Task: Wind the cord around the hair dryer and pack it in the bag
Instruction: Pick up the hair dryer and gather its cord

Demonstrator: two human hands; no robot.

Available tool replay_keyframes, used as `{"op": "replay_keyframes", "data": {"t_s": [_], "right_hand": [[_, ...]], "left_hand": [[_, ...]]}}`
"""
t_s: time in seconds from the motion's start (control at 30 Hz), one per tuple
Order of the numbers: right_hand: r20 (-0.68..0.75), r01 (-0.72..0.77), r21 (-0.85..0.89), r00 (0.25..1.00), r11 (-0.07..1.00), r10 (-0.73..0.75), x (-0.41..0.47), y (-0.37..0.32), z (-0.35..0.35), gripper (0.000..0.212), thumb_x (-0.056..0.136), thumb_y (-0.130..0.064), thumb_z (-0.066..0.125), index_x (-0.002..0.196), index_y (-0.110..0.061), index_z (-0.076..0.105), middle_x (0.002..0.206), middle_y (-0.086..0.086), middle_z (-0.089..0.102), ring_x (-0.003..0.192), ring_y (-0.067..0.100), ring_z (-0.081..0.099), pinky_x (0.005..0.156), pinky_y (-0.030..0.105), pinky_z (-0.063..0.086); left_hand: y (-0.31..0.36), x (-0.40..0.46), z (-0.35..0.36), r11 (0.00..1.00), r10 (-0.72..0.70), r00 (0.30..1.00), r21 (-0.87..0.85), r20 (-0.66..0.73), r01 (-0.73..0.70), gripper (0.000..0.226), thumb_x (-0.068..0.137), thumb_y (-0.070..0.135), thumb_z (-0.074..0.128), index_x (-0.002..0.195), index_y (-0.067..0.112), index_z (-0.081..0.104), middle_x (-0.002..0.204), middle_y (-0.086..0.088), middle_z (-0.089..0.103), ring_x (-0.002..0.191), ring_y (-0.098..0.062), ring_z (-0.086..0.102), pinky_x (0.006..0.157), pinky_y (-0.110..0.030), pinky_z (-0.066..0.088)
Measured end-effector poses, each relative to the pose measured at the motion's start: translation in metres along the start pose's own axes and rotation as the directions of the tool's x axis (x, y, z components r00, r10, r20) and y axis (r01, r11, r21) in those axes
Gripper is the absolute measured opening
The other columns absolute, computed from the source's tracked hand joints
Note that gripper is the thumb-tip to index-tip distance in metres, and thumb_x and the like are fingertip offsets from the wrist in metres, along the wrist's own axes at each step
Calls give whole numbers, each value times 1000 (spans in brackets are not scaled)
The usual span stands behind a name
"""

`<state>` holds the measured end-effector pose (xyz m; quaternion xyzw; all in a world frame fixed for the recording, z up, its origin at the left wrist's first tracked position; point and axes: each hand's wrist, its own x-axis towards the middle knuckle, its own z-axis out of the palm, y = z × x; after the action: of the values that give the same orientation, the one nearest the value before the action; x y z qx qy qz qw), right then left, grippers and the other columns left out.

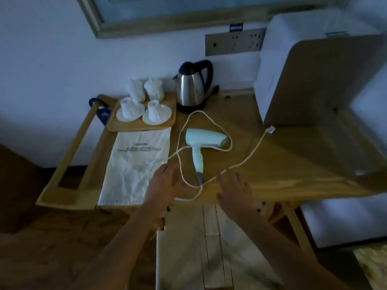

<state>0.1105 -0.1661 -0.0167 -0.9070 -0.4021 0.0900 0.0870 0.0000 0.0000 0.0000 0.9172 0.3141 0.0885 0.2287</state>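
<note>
1. I've got the pale blue hair dryer [204, 143] lying flat mid-tabletop [282, 164], nozzle toward the right edge, handle running down toward the near edge.
2. Its white cord [247, 160] is loose: one loop circles the dryer body, another strand sweeps right and ends at the plug [270, 129], which sits just beside the big grey-and-white appliance [324, 80] at the right side.
3. The white bag [136, 166] lies flat to the dryer's left, its bottom reaching the near edge of the tabletop, its top touching the wooden tray [142, 124] of white cups [144, 101].
4. My left hand [165, 181] is spread open, palm down, at the bag's right border, holding nothing; the cord passes just beside its fingertips.
5. My right hand [234, 191] is open too, fingers fanned, empty, hovering at the near edge, close to the strand of cord that runs toward the plug.
6. The kettle [192, 86] stands at the far edge, near the cord's top loop.
7. Bare wood lies right of the dryer: that's the open room I can see.
</note>
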Motion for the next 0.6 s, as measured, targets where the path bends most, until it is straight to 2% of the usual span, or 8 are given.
{"op": "replay_keyframes", "data": {"t_s": [0.07, 0.13, 0.17, 0.23, 0.3, 0.43, 0.53, 0.6], "right_hand": [[40, -55, 19, 998, 998, 55, 26, -8, 17, 58, 91, -28, 48, 143, -27, 21, 146, 13, 31, 133, 32, 32, 102, 44, 37], [91, 2, 22, 996, 1000, -4, 46, -21, 35, 58, 89, -26, 52, 142, -26, 27, 142, 14, 36, 131, 34, 34, 99, 46, 39], [90, 31, 23, 995, 999, -33, 56, -24, 46, 61, 84, -26, 60, 139, -26, 34, 137, 13, 43, 126, 34, 41, 93, 46, 44], [85, 60, 16, 994, 998, -61, 67, -28, 65, 66, 62, -29, 79, 123, -26, 53, 118, 10, 58, 104, 29, 60, 71, 41, 54], [93, 54, 7, 994, 999, -54, 68, -30, 79, 64, 47, -32, 85, 106, -30, 61, 104, 6, 65, 83, 22, 66, 55, 34, 54], [79, 75, 41, 994, 996, -78, 64, -28, 91, 50, 44, -34, 86, 89, -35, 64, 108, 4, 67, 83, 18, 68, 53, 32, 56], [68, 88, 67, 993, 994, -93, 61, -18, 92, 36, 49, -35, 85, 80, -37, 68, 109, 2, 68, 87, 15, 68, 56, 30, 58], [60, 117, 75, 991, 990, -122, 60, -10, 96, 25, 56, -34, 82, 76, -35, 68, 113, 1, 66, 93, 14, 67, 60, 29, 58]], "left_hand": [[-11, 30, 14, 1000, 3, 999, 29, 45, -5, 33, 91, 20, 54, 121, 8, 54, 120, -12, 55, 110, -27, 52, 89, -33, 42], [-19, 58, 27, 994, 14, 996, 108, 87, -24, 36, 89, 23, 55, 122, 10, 53, 123, -10, 54, 113, -26, 51, 93, -35, 43], [-24, 72, 35, 993, 24, 996, 116, 91, -34, 39, 88, 23, 55, 125, 11, 51, 126, -10, 52, 117, -26, 50, 96, -36, 44], [-27, 96, 46, 996, 6, 993, 92, 117, -17, 47, 88, 22, 54, 132, 13, 44, 133, -9, 48, 123, -27, 46, 99, -41, 43], [-27, 118, 57, 998, -8, 984, 70, 181, -5, 49, 89, 25, 53, 135, 16, 39, 133, -9, 49, 124, -29, 47, 99, -47, 44], [-30, 156, 78, 989, -147, 944, 27, 295, 146, 59, 91, 38, 49, 142, 16, 29, 135, -11, 51, 122, -31, 51, 100, -50, 43], [-24, 168, 85, 964, -210, 891, -65, 403, 257, 43, 92, 35, 52, 125, 8, 49, 115, -15, 64, 99, -28, 64, 86, -42, 53], [-20, 172, 91, 937, -239, 831, -105, 503, 333, 36, 94, 26, 53, 120, 2, 49, 109, -19, 65, 91, -30, 67, 81, -42, 55]]}}
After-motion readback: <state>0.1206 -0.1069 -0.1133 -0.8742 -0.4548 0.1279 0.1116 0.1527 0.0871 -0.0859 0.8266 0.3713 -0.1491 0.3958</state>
